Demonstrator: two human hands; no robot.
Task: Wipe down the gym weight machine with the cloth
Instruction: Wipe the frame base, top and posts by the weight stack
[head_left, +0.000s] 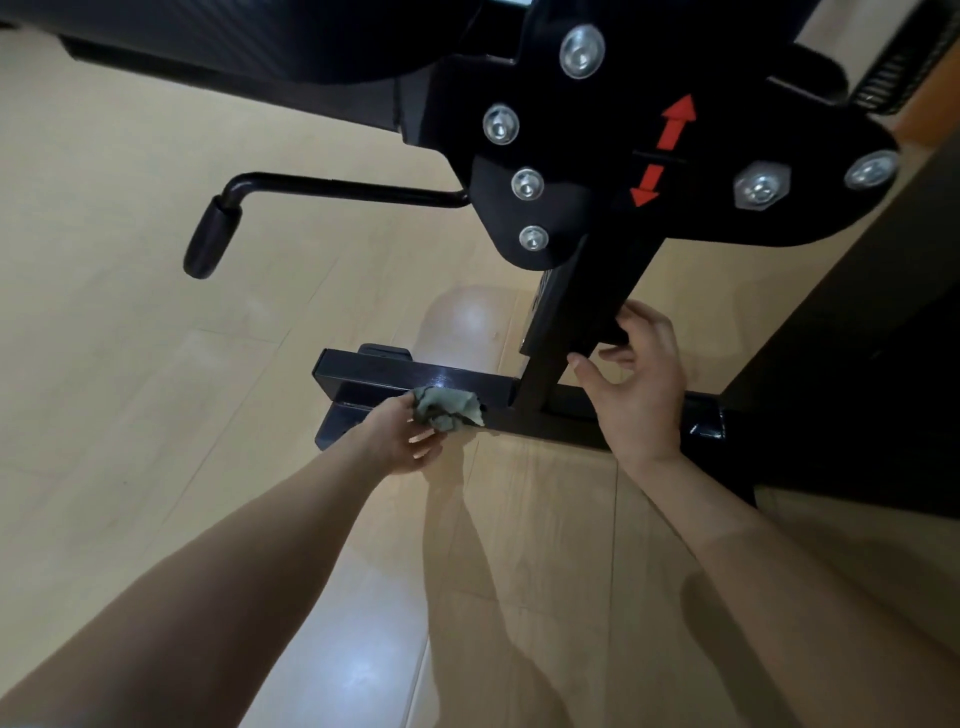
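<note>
The black weight machine fills the top of the head view; its bolted plate (597, 171) carries a red double arrow. A square upright post (566, 332) drops to a low base bar (395, 376) lying on the floor. My left hand (402, 441) grips a crumpled grey-green cloth (449, 408) and presses it against the base bar just left of the post. My right hand (636, 379) curls its fingers and thumb around the lower part of the post.
A black crank lever with a rubber grip (210, 236) sticks out to the left of the plate. Pale wooden floor (156, 415) lies all around. A dark wall or frame part (857, 364) runs down the right side.
</note>
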